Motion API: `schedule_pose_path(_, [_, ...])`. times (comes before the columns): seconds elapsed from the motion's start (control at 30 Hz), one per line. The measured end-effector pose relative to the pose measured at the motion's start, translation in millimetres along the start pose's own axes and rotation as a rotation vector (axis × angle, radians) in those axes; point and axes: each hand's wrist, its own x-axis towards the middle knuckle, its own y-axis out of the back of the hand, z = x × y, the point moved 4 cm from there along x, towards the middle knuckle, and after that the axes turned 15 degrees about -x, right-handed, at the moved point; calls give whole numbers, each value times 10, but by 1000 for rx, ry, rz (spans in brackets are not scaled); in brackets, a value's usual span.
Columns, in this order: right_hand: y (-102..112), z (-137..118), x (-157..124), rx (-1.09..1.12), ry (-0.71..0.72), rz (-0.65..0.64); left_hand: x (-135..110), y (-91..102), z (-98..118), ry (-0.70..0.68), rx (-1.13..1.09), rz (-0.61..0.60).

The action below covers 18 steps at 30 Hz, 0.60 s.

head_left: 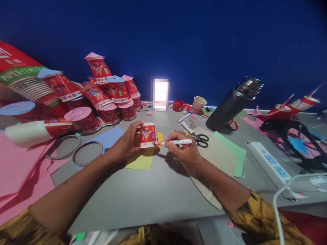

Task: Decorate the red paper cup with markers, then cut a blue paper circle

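Both busy: left hand (127, 142) grips cup (148, 135), right hand (184, 149) w/ marker (176, 142).

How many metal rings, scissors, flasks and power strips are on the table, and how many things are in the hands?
Metal rings: 2
Scissors: 1
Flask: 1
Power strip: 1
Cup in left hand: 1
Marker in right hand: 1
Total: 7

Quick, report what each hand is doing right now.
Left hand: grip closed around the red paper cup, which stands on yellow paper.
Right hand: grip closed on the white marker, tip at the cup.
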Motion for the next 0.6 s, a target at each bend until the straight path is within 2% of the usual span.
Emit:
schedule_pose_path(0.3, [-4, -20, 0, 24, -2, -9, 6, 1, 39, 20, -46, 40])
schedule_pose_path(0.6, [-22, -7, 2, 34, -28, -8, 1, 0, -8, 35, -63, 20])
